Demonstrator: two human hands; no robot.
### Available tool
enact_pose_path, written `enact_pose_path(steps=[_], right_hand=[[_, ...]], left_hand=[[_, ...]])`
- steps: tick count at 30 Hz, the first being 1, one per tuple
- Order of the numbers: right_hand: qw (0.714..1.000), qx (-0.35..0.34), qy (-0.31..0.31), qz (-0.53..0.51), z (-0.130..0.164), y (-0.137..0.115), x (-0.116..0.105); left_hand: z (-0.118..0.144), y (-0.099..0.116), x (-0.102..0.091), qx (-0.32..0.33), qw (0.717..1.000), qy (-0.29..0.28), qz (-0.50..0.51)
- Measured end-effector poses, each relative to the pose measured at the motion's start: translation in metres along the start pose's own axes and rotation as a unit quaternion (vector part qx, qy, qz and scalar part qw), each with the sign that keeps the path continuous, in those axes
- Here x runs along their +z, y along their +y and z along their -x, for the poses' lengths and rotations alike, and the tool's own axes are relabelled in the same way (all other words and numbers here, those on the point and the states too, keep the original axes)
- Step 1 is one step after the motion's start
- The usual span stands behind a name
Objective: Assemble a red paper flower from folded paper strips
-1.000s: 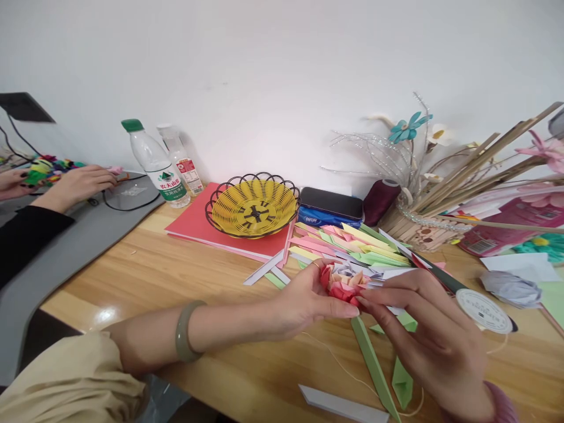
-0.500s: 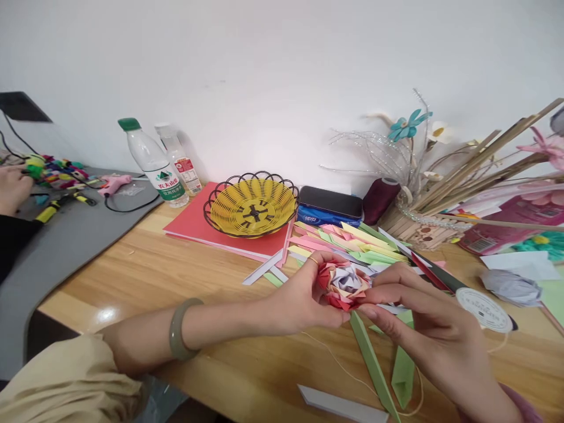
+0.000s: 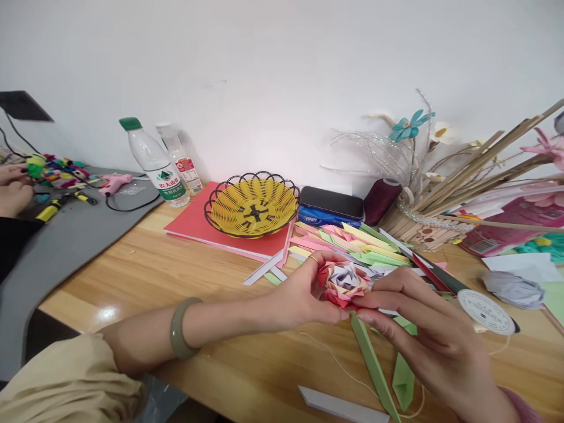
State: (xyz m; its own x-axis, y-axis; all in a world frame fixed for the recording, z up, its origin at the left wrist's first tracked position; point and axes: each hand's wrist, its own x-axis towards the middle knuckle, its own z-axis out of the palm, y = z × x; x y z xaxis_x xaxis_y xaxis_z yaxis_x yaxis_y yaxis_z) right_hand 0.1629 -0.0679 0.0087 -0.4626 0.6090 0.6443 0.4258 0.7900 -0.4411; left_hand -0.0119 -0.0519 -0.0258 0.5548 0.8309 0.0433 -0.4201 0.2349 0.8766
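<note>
My left hand (image 3: 304, 294) and right hand (image 3: 423, 329) meet over the wooden surface (image 3: 198, 294), both sets of fingers closed on one paper flower (image 3: 343, 283). The flower is held just above the surface, red and pink folds outside, a pale centre facing up. Left thumb (image 3: 328, 315) sits under it; right fingers (image 3: 374, 301) pinch its near edge. A green bangle (image 3: 178, 329) is on my left wrist. Green strips (image 3: 374, 364) lie below the flower, a white strip (image 3: 339, 405) nearer me. Behind the flower: a stack of coloured strips (image 3: 352, 244), a yellow basket (image 3: 252, 205) on a red folder (image 3: 194, 226). A thread spool (image 3: 484, 311) lies right. Another person's hand (image 3: 13, 191) is far left.
</note>
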Motion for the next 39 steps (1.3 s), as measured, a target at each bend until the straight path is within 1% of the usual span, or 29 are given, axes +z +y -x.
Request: enact_pose_path(steps=[2,5,7,9,11,14,17,19,21,23,24,25,26,28,29,31,32,35,39], right_hand=[[1.0,-0.002,-0.002,0.003,-0.001,-0.002,-0.001],[0.999,0.022,-0.031,-0.025,-0.003,-0.004,-0.004],[0.998,0.029,-0.051,-0.038,-0.004,-0.004,-0.005],[0.998,0.017,-0.062,-0.027,-0.005,-0.004,-0.006],[0.998,-0.015,-0.061,0.007,-0.005,-0.003,-0.007],[0.994,-0.069,-0.047,0.071,-0.004,0.0,-0.007],[0.986,-0.099,-0.04,0.127,0.002,0.004,-0.008],[0.977,-0.127,-0.037,0.168,0.007,0.005,-0.009],[0.964,-0.17,-0.03,0.205,0.01,0.005,-0.009],[0.952,-0.207,-0.016,0.226,0.01,0.002,-0.008],[0.951,-0.213,-0.003,0.225,0.009,0.0,-0.007],[0.956,-0.202,0.01,0.214,0.007,-0.002,-0.006],[0.966,-0.176,0.02,0.189,0.005,-0.004,-0.004],[0.99,-0.09,0.03,0.102,0.001,-0.007,0.0],[0.997,-0.043,0.032,0.057,0.0,-0.008,0.002],[0.999,0.035,0.033,-0.012,-0.002,-0.008,0.006],[0.997,0.062,0.031,-0.036,-0.002,-0.008,0.007],[0.99,0.112,0.019,-0.078,-0.001,-0.006,0.01],[0.989,0.123,0.005,-0.087,0.0,-0.005,0.01]], left_hand=[[0.001,0.006,0.004,-0.031,0.999,0.012,0.02],[0.002,0.012,0.009,-0.076,0.995,0.044,0.049],[0.002,0.014,0.011,-0.094,0.991,0.061,0.068],[0.001,0.015,0.011,-0.104,0.989,0.066,0.086],[0.001,0.016,0.011,-0.111,0.987,0.062,0.096],[0.001,0.016,0.011,-0.121,0.988,0.057,0.083],[0.001,0.015,0.012,-0.136,0.987,0.058,0.07],[0.001,0.016,0.013,-0.149,0.985,0.062,0.064],[0.001,0.018,0.016,-0.163,0.982,0.069,0.059],[0.002,0.021,0.018,-0.169,0.981,0.078,0.058],[0.002,0.023,0.02,-0.167,0.981,0.083,0.06],[0.002,0.024,0.021,-0.162,0.981,0.086,0.064],[0.002,0.025,0.021,-0.156,0.981,0.088,0.069],[0.001,0.025,0.022,-0.142,0.982,0.091,0.083],[0.001,0.025,0.021,-0.137,0.982,0.092,0.091],[0.001,0.023,0.02,-0.129,0.982,0.092,0.102],[0.001,0.022,0.019,-0.126,0.982,0.093,0.104],[0.001,0.02,0.016,-0.119,0.983,0.1,0.097],[0.001,0.02,0.015,-0.119,0.983,0.097,0.099]])
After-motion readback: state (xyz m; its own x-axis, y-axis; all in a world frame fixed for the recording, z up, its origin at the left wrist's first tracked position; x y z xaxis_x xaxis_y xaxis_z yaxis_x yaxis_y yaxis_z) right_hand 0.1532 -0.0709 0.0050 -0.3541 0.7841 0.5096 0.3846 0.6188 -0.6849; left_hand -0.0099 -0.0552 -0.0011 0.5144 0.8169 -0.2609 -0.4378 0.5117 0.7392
